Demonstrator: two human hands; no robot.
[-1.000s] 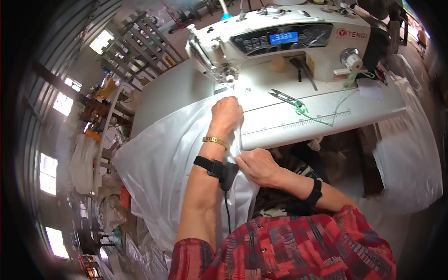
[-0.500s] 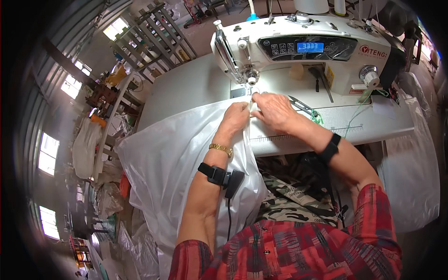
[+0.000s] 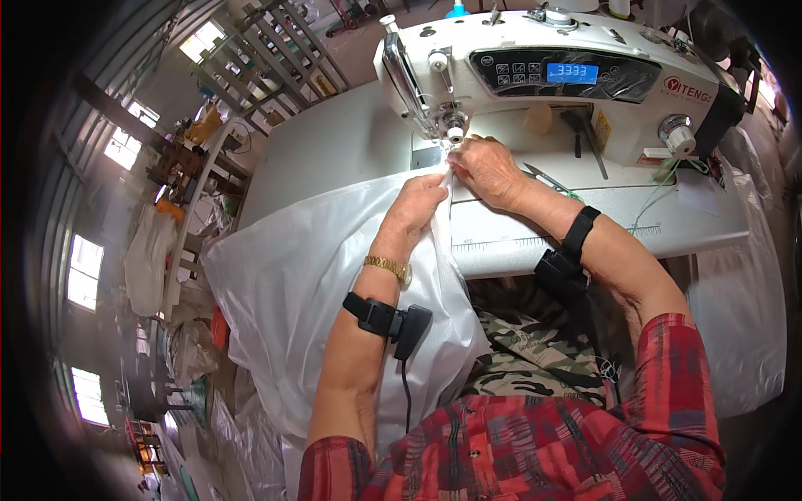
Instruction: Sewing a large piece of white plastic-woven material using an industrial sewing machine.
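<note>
A large sheet of shiny white fabric (image 3: 334,242) hangs from the sewing table down over my lap. My left hand (image 3: 420,200) pinches its edge just in front of the needle area. Close by on the right, my right hand (image 3: 486,169) has its fingers closed on the fabric's corner, right beside the presser foot (image 3: 452,146). The white sewing machine (image 3: 535,50) stands over both hands, its blue display lit. Fingertips of my right hand are partly hidden under the machine head, so the exact grip is hard to see.
Thread snips (image 3: 547,179) lie on the table right of my right hand, partly covered by it. A dark-handled tool (image 3: 576,134) rests by the machine's base. Green thread (image 3: 660,188) dangles at the right. Clear plastic (image 3: 739,317) hangs beyond the table's right end.
My right hand has turned and moved slightly toward the presser foot, and its wrist strap's black box now shows. My left hand has shifted slightly left. The head view has tilted a little.
</note>
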